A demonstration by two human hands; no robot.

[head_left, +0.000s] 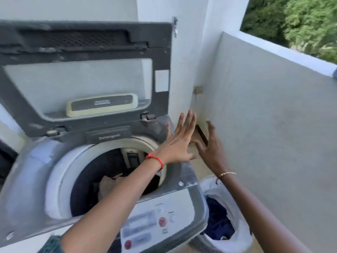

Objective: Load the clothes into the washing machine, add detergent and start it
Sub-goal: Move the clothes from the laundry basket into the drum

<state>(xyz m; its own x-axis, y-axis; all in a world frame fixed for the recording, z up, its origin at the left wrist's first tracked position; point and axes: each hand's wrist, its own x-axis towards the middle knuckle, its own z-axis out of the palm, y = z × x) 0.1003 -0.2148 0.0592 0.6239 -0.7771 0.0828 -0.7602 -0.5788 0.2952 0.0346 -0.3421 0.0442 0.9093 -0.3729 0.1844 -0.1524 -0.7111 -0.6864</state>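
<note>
- The coming move turns on the gap behind the machine's right rear corner. A flat brown object leans there against the wall, its long dark edge running up and away from the person (what it is I cannot tell, possibly the detergent pack).
- The right hand is the nearer one. Its fingers are spread wide and only slightly bent, one above the object and the others below, grasping nothing yet. Whether they touch it I cannot tell.
- The left hand is just beside it on the machine side, its fingers straight and fanned, holding nothing.
- The washing machine has its lid standing upright, and some clothes already lie in the drum.
- More dark clothes sit in the white-lined basket on the floor, right of the machine and under the right forearm.
- Room is tight, since the object is wedged between machine and wall, so lifting it up along its long edge looks easier than pulling it sideways.
- The control panel is nearest the person.
</note>
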